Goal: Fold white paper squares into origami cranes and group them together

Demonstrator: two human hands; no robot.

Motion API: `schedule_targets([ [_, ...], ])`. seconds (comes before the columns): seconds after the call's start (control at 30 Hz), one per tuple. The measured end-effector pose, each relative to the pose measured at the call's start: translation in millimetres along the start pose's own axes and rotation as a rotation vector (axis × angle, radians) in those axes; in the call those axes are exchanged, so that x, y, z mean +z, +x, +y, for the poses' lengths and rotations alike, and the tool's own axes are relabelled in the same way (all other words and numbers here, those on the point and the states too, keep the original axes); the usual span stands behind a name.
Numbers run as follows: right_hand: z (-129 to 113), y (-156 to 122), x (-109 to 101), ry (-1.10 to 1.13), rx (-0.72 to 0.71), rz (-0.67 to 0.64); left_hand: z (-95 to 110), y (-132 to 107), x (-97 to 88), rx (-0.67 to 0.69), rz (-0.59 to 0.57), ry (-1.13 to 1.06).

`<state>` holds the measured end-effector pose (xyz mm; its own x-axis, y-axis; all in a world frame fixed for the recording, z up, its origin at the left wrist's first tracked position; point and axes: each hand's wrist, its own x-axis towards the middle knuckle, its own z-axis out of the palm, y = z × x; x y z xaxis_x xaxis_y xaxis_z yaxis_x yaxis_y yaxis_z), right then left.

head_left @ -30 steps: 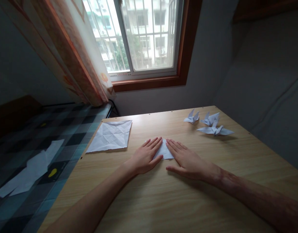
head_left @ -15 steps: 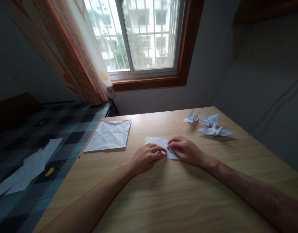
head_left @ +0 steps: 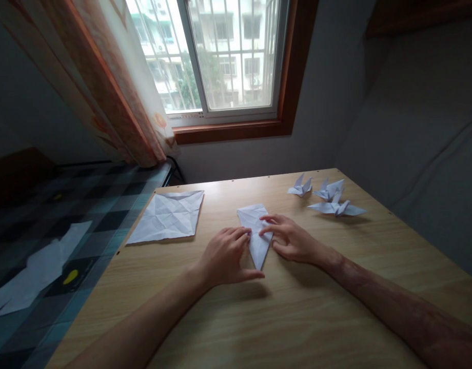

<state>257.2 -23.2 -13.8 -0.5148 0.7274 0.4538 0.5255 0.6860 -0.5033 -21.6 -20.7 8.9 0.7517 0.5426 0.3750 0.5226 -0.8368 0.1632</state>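
Note:
A folded piece of white paper [head_left: 260, 249] lies on the wooden table, kite-shaped, its narrow point towards me. My left hand [head_left: 226, 256] rests at its left edge, fingertips touching the paper and thumb stretched out just below the lower point. From the right, my right hand [head_left: 293, 238] reaches over with its fingers apart, fingertips on the paper's upper right part and thumb beside its right edge. Neither hand grips the sheet.
A creased square sheet [head_left: 166, 216] lies at the table's left. Several folded paper cranes [head_left: 338, 207] stand at the back right. Paper scraps [head_left: 43, 269] lie on the checked bed [head_left: 116, 205]. Behind the table [head_left: 220, 328] is a window [head_left: 236, 56] with a curtain [head_left: 116, 92].
The folded paper has turned from lying crosswise to having its narrow point towards me. My fingers have spread apart, the left thumb stretching out. The view has shifted slightly.

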Motion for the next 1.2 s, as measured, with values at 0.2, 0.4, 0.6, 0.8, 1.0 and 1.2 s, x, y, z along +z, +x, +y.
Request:
schedule_targets([
  [0.2, 3.5, -1.4, 1.5, -0.029, 0.032, -0.027, 4.3, -0.5, 0.3, -0.022, -0.012, 0.009],
  [0.4, -0.3, 0.9, 2.7, -0.105, 0.021, 0.0, 2.1, -0.6, 3.6, 0.061, -0.012, -0.025],
  [0.6, -0.7, -1.4, 0.8, -0.13, 0.019, 0.002, 0.2, -3.8, 7.3, 0.081, 0.0, -0.084],
  [0.8, -1.9, -1.9, 0.2, -0.129, 0.017, 0.009, 1.8, 1.2, -8.1, 0.011, -0.117, -0.073],
  [1.0, -4.6, -2.7, 0.4, -0.131, -0.004, 0.001, -2.0, 8.3, -29.3, 0.004, -0.301, 0.034],
  [1.2, -2.7, -2.0, 2.5, -0.137, -0.018, -0.015, -14.1, 5.9, -35.0, 0.054, -0.372, 0.134],
])
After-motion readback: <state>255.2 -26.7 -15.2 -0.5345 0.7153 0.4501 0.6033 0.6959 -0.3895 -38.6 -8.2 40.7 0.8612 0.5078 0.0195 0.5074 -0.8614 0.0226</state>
